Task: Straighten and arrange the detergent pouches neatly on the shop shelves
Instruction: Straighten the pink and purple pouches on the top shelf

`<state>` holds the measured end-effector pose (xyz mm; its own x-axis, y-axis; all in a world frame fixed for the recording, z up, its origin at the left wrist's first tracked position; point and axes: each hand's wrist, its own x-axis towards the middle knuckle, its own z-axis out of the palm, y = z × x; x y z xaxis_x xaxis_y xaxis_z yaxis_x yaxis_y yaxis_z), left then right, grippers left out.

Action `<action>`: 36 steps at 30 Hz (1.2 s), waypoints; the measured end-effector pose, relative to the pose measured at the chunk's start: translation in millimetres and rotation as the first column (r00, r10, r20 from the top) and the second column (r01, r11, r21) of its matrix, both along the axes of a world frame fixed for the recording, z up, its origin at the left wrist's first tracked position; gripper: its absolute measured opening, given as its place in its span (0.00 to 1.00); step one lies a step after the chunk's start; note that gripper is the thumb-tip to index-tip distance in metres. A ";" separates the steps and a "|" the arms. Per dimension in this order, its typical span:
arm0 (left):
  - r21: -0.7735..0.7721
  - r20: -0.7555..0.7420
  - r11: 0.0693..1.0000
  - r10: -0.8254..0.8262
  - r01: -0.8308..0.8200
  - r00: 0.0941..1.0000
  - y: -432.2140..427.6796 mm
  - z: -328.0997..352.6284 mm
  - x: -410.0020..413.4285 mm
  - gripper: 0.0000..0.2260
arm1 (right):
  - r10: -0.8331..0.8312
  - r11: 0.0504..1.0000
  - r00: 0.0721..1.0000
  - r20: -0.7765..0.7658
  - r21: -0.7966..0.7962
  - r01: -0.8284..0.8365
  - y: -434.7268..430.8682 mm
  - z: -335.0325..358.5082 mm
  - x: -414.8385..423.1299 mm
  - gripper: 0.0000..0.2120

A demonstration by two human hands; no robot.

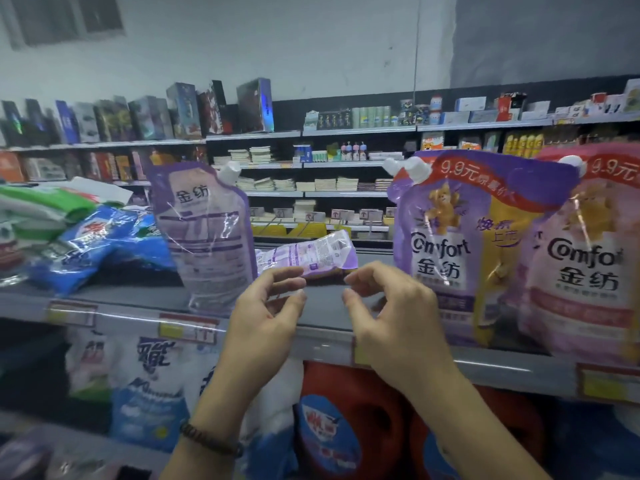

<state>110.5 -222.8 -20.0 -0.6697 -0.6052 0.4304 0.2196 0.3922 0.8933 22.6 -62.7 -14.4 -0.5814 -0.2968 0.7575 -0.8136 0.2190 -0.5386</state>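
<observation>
1. Just behind the hands, one purple pouch (pixel 311 252) lies flat on the shelf (pixel 131 296).
2. Left hand (pixel 266 306) and right hand (pixel 391 306) are apart, loosely curled, empty (left fingertips maybe touch it).
3. Better: take both sides, stand it upright beside the Comfort pouch (pixel 446 244).

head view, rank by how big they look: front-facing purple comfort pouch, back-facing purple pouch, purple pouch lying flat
1. front-facing purple Comfort pouch
2. back-facing purple pouch, close second; nearness may favour the first
3. purple pouch lying flat, clearly smallest as seen
</observation>
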 end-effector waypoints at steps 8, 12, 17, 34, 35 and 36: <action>-0.155 0.058 0.983 -0.089 0.098 0.994 -49.4 -0.4 1.2 0.13 | -0.023 0.994 1.000 0.012 0.111 0.021 -70.9 11.5 -26.4 0.04; -0.207 0.145 0.960 -0.161 0.189 0.976 -58.5 -5.9 -4.7 0.14 | -0.042 0.965 0.999 -0.031 0.256 0.048 -92.2 19.6 -37.4 0.04; -0.128 0.146 0.975 -0.163 0.182 0.976 -60.0 -11.5 -16.0 0.20 | -0.093 0.846 0.991 -0.093 0.518 0.128 -119.3 28.6 -63.2 0.08; -0.186 0.241 0.966 -0.134 0.181 0.961 -49.7 -3.0 -36.9 0.37 | 0.066 0.384 0.928 -0.366 0.868 0.315 -154.4 27.1 -108.6 0.23; -0.187 0.240 0.966 -0.130 0.178 0.962 -49.7 -3.2 -37.8 0.37 | 0.069 0.360 0.920 -0.385 0.870 0.337 -154.9 25.4 -108.9 0.21; -0.194 0.237 0.966 -0.125 0.173 0.963 -49.9 -3.0 -38.4 0.36 | 0.069 0.340 0.917 -0.394 0.873 0.349 -155.5 24.4 -109.0 0.20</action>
<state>72.1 -272.7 -23.0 -0.8380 -0.4025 0.3684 0.0965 0.5553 0.8261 -86.5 -218.2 9.9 -0.4893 -0.8517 0.1878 -0.7740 0.5233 0.3565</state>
